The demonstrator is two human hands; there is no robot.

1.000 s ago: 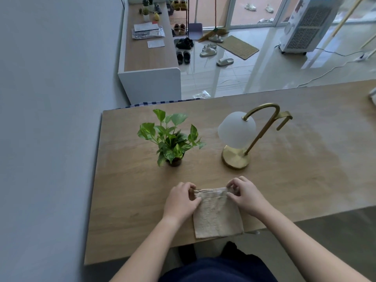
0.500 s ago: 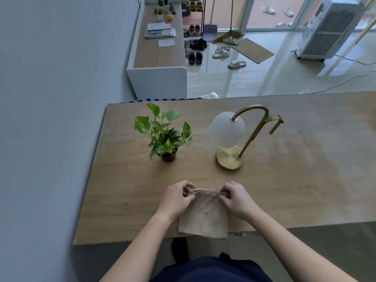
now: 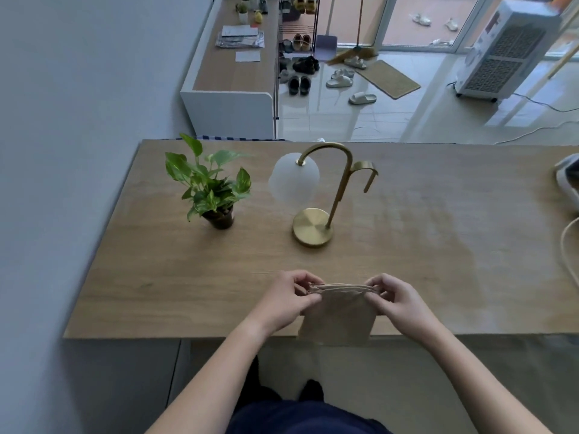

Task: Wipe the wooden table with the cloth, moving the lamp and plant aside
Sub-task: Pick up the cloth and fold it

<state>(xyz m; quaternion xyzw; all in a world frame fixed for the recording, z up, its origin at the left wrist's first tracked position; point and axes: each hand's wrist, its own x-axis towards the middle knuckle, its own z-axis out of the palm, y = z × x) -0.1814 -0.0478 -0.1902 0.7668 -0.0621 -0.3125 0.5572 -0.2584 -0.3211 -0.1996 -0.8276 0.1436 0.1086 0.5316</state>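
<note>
Fingers (image 3: pixel 306 279) of left hand (image 3: pixel 283 301) and right hand (image 3: pixel 398 300) curled on cloth (image 3: pixel 338 319) corners.

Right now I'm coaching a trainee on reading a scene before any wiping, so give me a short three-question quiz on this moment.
1. True or false: the lamp lies tipped over on the wooden table.
2. Which is furthest to the person's left? A the plant; B the lamp; C the cloth.
3. Short answer: what holds the cloth's top edge?

Key
1. False: it stands upright on its round base.
2. A.
3. The left hand and the right hand, each pinching one end.
</note>
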